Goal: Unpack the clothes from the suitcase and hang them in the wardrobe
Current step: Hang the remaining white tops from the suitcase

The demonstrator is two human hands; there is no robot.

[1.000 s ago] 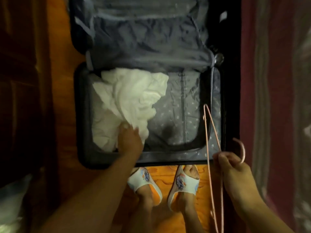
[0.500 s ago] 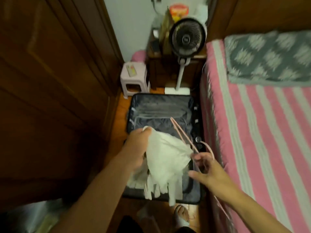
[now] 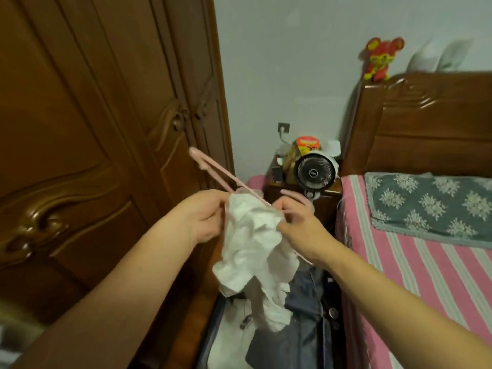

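A crumpled white garment (image 3: 253, 243) hangs between the two hands, its upper edge bunched at finger level and its loose folds drooping below the wrists. The left hand (image 3: 205, 214) grips the cloth's upper left edge, fingers curled round it. The right hand (image 3: 295, 222) pinches the cloth's upper right edge together with a pink hanger (image 3: 213, 169), whose thin arm slants up and away past the left hand toward the closed wooden wardrobe (image 3: 93, 129) on the left. Another part of the hanger shows just above the right hand's knuckles, and a further pink piece below the right wrist.

Beneath both forearms lies the open suitcase (image 3: 306, 315), with blue-grey lining and some white fabric still in it; the hanging garment's lowest folds dangle over it.

Beyond the right hand stands a small round fan (image 3: 315, 173) by a nightstand (image 3: 274, 187); the mark at its hub is too small to read. To the right of the right arm is a pink-striped bed (image 3: 426, 275). No writing is legible.
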